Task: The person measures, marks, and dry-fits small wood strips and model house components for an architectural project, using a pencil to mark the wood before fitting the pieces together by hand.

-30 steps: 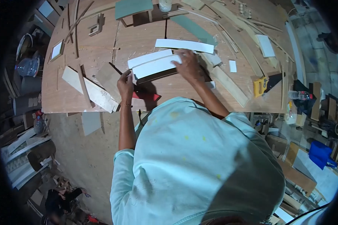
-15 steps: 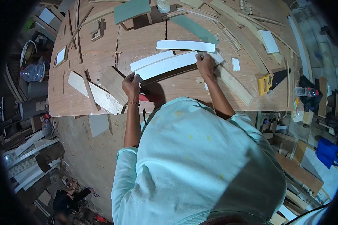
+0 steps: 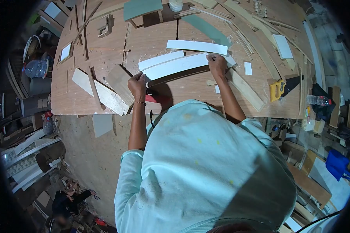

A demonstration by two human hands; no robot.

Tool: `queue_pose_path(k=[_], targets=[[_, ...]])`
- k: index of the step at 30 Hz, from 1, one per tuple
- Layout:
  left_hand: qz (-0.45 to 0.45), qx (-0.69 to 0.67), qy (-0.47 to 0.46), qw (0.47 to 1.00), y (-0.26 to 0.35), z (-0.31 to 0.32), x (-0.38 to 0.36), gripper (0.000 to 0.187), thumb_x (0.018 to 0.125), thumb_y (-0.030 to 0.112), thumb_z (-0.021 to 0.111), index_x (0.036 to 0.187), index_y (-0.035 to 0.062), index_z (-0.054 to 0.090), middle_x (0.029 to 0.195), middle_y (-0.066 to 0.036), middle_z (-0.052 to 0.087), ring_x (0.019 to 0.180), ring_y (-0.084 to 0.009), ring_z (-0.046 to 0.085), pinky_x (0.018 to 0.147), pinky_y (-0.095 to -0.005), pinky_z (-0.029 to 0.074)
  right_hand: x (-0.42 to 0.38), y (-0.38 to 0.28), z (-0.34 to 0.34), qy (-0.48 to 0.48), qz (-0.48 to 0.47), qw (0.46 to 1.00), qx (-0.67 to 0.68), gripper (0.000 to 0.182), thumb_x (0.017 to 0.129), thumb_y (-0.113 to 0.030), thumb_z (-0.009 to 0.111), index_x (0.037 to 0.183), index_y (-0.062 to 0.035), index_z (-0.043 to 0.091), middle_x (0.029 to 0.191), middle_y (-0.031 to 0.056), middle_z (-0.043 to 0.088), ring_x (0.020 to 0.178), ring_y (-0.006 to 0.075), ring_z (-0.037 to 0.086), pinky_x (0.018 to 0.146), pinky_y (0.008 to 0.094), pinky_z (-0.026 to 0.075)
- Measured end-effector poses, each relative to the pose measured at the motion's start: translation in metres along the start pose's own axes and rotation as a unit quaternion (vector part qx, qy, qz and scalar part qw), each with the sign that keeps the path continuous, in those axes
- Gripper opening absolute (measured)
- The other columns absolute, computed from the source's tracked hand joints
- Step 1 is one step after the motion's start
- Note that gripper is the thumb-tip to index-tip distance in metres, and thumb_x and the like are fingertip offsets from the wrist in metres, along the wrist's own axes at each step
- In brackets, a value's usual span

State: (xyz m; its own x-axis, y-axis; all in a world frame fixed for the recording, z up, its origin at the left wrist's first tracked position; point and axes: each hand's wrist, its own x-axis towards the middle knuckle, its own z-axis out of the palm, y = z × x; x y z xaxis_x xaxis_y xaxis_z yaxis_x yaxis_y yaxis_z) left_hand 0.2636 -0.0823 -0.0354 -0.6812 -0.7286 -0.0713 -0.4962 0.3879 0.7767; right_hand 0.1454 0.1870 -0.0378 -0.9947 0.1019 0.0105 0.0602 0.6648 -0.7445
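Observation:
A long white strip of board (image 3: 175,68) with a brown edge is held slightly raised over the workbench, between my two hands. My left hand (image 3: 137,86) is closed in a pinch at its left end. At the right end, my right hand (image 3: 217,66) grips it between thumb and fingers. Just behind lies a second white strip (image 3: 155,61), partly covered by the held one. Farther back is another white strip (image 3: 197,46). A red object (image 3: 157,98) lies beside my left wrist, partly hidden.
On the wooden workbench (image 3: 105,58) are a yellow-handled saw (image 3: 277,90) at right, a green-topped piece (image 3: 143,9) at the back, and a white plank (image 3: 101,93) at left. Several wood strips lie at back right. A person (image 3: 68,202) is at lower left.
The view has shifted a little, so the bench appears farther right. Both hands keep their grip at the ends of the white strip, which has hardly moved on the bench.

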Motion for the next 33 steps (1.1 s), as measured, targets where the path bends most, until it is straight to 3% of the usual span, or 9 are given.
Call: queue_pose_path(k=[7,12,16,18,21,25,27,30,33], targets=[[0.008,-0.003,0.001,1.0,0.0,0.0,0.001,0.018,0.069,0.01,0.06,0.084,0.0,0.064,0.075,-0.016,0.063,0.066,-0.0221,0.062,0.062,-0.0292,0.047,0.001,-0.001,-0.002,0.001,-0.016,1.0,0.005,0.021,0.071,-0.021,0.063,0.075,-0.0009,0.063,0.074,0.0153,0.062,0.071,0.0299,0.06,0.067,0.0359,0.046],[-0.012,-0.057,-0.011,0.998,-0.026,0.006,0.004,0.02,0.069,0.005,0.056,0.087,0.0002,0.063,0.076,-0.017,0.062,0.069,-0.0224,0.062,0.064,-0.0294,0.047,0.007,0.011,0.003,-0.005,-0.001,0.998,-0.067,0.028,0.073,-0.024,0.061,0.088,-0.0012,0.061,0.086,0.0168,0.06,0.082,0.0318,0.057,0.072,0.0385,0.044],[0.033,-0.055,-0.029,0.998,-0.033,0.008,-0.004,0.029,0.069,0.001,0.055,0.097,-0.0019,0.059,0.081,-0.016,0.062,0.075,-0.0222,0.061,0.069,-0.0297,0.047,0.001,-0.014,-0.008,0.064,-0.152,0.983,-0.08,0.027,0.072,-0.018,0.062,0.092,-0.0006,0.059,0.092,0.0166,0.056,0.088,0.0323,0.053,0.077,0.0383,0.041],[0.043,-0.048,-0.042,0.997,-0.02,0.002,-0.011,0.033,0.068,0.0,0.055,0.101,-0.0032,0.055,0.085,-0.016,0.062,0.078,-0.0219,0.061,0.07,-0.0297,0.048,-0.003,-0.033,-0.009,0.02,-0.156,0.986,-0.06,0.026,0.071,-0.015,0.061,0.092,-0.0006,0.058,0.093,0.0166,0.056,0.089,0.0323,0.052,0.077,0.0381,0.041],[0.049,-0.088,-0.066,0.993,-0.023,0.004,-0.014,0.037,0.067,-0.004,0.056,0.104,-0.0035,0.052,0.092,-0.016,0.06,0.081,-0.0237,0.06,0.071,-0.0309,0.048,-0.008,-0.051,0.009,-0.027,-0.281,0.958,-0.049,0.028,0.069,-0.012,0.063,0.094,-0.0015,0.057,0.095,0.016,0.055,0.088,0.0316,0.052,0.077,0.0381,0.041],[0.061,-0.049,-0.065,0.995,-0.03,0.005,-0.023,0.042,0.066,-0.004,0.06,0.106,-0.002,0.051,0.096,-0.014,0.059,0.085,-0.0204,0.06,0.072,-0.0294,0.049,-0.03,-0.084,0.024,-0.179,-0.333,0.924,-0.057,0.047,0.063,-0.022,0.07,0.104,-0.0043,0.054,0.108,0.0123,0.051,0.102,0.0286,0.046,0.088,0.0397,0.035],[0.098,-0.012,-0.043,0.994,-0.03,0.008,-0.027,0.041,0.065,-0.001,0.063,0.104,-0.0014,0.052,0.092,-0.015,0.059,0.082,-0.0232,0.059,0.071,-0.031,0.048,-0.037,-0.091,0.031,-0.253,-0.379,0.878,-0.148,0.069,0.057,-0.029,0.074,0.117,-0.0095,0.045,0.12,0.0093,0.043,0.114,0.0256,0.036,0.096,0.0447,0.025],[0.155,0.032,0.011,0.987,-0.03,0.013,-0.03,0.039,0.064,0.0,0.064,0.101,-0.0007,0.053,0.087,-0.015,0.057,0.078,-0.027,0.057,0.069,-0.0338,0.046,-0.041,-0.097,0.043,-0.301,-0.368,0.851,-0.225,0.082,0.053,-0.032,0.075,0.124,-0.0139,0.037,0.126,0.0079,0.036,0.119,0.0238,0.029,0.099,0.0495,0.017],[0.141,0.032,0.014,0.989,-0.022,0.012,-0.037,0.039,0.064,0.003,0.063,0.1,-0.0016,0.05,0.087,-0.018,0.053,0.083,-0.0336,0.051,0.072,-0.0378,0.043,-0.045,-0.103,0.046,-0.301,-0.375,0.841,-0.247,0.085,0.051,-0.031,0.077,0.124,-0.0146,0.037,0.127,0.0079,0.036,0.12,0.0242,0.03,0.099,0.0512,0.018]])
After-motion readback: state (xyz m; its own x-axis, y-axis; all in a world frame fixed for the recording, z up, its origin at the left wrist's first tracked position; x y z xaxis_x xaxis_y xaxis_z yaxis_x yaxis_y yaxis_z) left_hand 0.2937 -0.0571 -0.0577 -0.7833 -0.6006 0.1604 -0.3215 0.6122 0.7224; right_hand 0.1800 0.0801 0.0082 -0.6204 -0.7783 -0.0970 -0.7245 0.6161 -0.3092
